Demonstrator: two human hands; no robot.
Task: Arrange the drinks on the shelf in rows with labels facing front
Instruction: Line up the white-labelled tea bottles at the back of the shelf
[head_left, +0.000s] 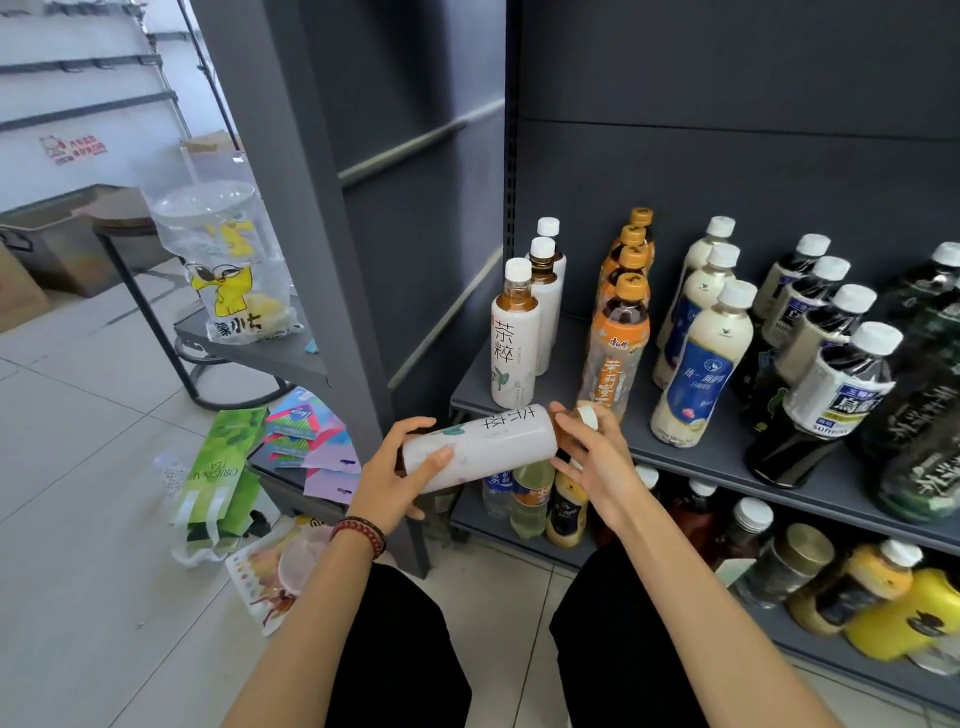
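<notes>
Closest to the camera, both hands are wrapped around one white tea bottle (480, 446). The left hand (397, 478) grips the bottom end, with the thumb lying across the white side. The right hand (592, 457) holds the neck end, with its fingers (571, 423) around the white cap. The bottle lies on its side between the two hands, just in front of the edge of the shelf (691, 441) and a little lower than the standing bottles. Its black writing faces up and looks upside down from here.

To do this step well, I think the bottle should be tipped up so the cap is on top. Then it should be turned until the black writing faces out to the front. It looks like it belongs with the row of white tea bottles (519, 332) on the left of the shelf, where three of the same kind stand one behind the other. Set it down gently so it does not knock the front one over.

Further along the shelf stand the orange tea bottles (618, 332), then the milky bottles with blue labels (701, 358), then the dark bottles (826, 395). They are in rows too.
</notes>
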